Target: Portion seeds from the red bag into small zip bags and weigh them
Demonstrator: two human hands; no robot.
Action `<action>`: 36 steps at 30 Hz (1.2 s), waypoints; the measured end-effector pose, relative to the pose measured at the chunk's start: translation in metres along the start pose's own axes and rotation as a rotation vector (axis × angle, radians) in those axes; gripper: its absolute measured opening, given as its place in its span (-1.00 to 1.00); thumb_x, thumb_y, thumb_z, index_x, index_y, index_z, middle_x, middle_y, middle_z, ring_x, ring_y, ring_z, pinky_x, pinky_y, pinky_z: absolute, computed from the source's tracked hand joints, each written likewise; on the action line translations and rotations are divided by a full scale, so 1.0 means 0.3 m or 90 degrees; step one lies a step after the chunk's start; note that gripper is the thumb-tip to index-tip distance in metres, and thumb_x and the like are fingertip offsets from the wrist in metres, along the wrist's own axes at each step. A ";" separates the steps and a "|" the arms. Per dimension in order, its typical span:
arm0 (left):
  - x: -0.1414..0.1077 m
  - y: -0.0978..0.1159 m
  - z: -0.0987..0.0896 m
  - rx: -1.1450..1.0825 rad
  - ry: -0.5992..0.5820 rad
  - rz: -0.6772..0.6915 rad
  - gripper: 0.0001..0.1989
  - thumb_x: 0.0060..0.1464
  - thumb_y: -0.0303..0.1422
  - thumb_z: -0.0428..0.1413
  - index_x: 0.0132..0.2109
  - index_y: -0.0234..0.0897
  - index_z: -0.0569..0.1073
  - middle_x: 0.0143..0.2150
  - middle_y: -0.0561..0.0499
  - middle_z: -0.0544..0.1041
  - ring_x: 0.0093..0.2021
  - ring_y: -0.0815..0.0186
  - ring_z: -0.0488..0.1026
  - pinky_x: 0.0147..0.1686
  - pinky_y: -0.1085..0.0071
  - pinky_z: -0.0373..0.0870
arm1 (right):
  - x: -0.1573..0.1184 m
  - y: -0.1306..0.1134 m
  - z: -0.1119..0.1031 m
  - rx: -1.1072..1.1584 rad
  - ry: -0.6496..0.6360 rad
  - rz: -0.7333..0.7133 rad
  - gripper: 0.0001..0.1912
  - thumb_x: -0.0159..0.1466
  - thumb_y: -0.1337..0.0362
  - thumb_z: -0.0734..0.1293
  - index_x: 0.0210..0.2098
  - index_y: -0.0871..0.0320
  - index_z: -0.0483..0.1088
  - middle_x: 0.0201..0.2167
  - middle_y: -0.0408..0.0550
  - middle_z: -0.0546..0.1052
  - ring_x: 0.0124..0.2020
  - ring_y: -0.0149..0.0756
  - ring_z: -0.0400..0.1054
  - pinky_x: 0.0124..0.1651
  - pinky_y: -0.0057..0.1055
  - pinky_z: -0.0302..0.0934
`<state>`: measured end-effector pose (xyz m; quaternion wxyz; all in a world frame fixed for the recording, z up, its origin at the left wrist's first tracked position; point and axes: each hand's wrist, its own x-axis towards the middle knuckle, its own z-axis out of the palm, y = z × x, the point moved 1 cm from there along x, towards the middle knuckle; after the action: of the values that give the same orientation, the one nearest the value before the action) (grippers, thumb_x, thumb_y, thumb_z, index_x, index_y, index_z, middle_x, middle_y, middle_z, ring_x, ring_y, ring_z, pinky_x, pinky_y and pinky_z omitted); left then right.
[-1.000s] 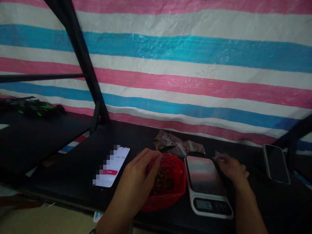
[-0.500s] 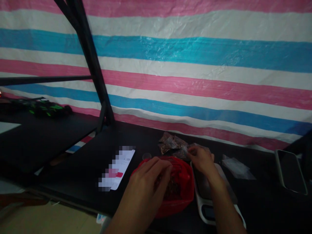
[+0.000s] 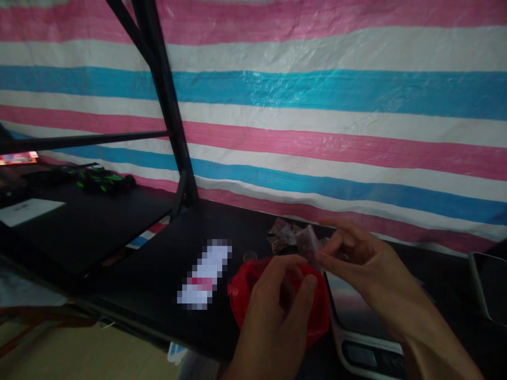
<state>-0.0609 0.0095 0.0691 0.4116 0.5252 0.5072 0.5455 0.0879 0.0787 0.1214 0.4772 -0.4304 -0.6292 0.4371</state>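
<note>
My right hand (image 3: 368, 264) pinches a small clear plastic bag (image 3: 308, 240) between thumb and fingers, above the back right of the red bag. My left hand (image 3: 277, 306) is over the red plastic bag (image 3: 240, 287), its fingers curved and the thumb apart from the index finger; nothing shows between them. The red bag's mouth is open, and my left hand hides most of its inside. Behind it lie several small clear bags of brown bits (image 3: 282, 235). To its right is a kitchen scale (image 3: 348, 301) with a metal plate, partly under my right forearm.
A phone with a lit screen (image 3: 206, 277) lies left of the red bag, near a small clear round lid (image 3: 250, 257). At the right edge is a dark phone (image 3: 489, 285). A green-black toy car (image 3: 105, 179) and a black metal post (image 3: 170, 116) are at left.
My right hand has come back from the pile of bags and now holds up a small clear bag. My left hand's thumb and fingers have parted. The view has shifted left.
</note>
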 end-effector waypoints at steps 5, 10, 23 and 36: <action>0.014 0.028 0.018 -0.242 0.016 -0.052 -0.66 0.24 0.01 0.23 -0.21 -0.17 0.45 -0.34 0.12 0.45 -0.39 0.39 0.38 -0.40 0.50 0.37 | -0.086 -0.051 0.114 0.006 -0.066 0.009 -0.72 0.07 0.32 0.46 -0.21 -0.02 0.64 -0.55 -0.27 0.50 -0.51 -0.33 0.47 -0.45 -0.46 0.42; 0.013 0.046 -0.011 -0.267 -0.094 -0.062 -0.74 0.23 -0.09 0.29 -0.22 -0.17 0.50 -0.38 0.15 0.42 -0.44 0.44 0.30 -0.44 0.56 0.30 | -0.087 -0.015 0.075 0.057 -0.087 0.024 -0.68 0.04 0.41 0.51 -0.21 -0.02 0.61 -0.57 -0.31 0.48 -0.56 -0.37 0.46 -0.46 -0.50 0.43; -0.009 0.065 -0.087 0.201 0.000 0.019 -0.69 0.32 -0.23 0.09 -0.41 -0.16 0.31 -0.45 0.12 0.36 -0.40 0.33 0.29 -0.42 0.45 0.18 | -0.126 0.019 0.061 0.146 0.043 0.062 -0.59 0.13 0.12 0.66 -0.09 -0.03 0.54 -0.47 -0.28 0.51 -0.47 -0.42 0.43 -0.43 -0.57 0.35; 0.055 -0.001 -0.121 -0.062 -0.098 -0.051 -0.82 0.31 -0.17 0.15 -0.21 -0.15 0.49 -0.26 0.06 0.60 -0.27 0.26 0.54 -0.20 0.37 0.52 | -0.063 0.151 0.017 0.157 -0.064 0.151 -0.37 0.25 -0.14 0.52 0.18 0.02 0.44 -0.12 -0.02 0.69 -0.23 -0.18 0.61 -0.12 -0.27 0.51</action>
<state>-0.0988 0.0214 0.0737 0.4959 0.5244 0.4673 0.5106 0.0918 0.0712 0.0728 0.4394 -0.4172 -0.5391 0.5850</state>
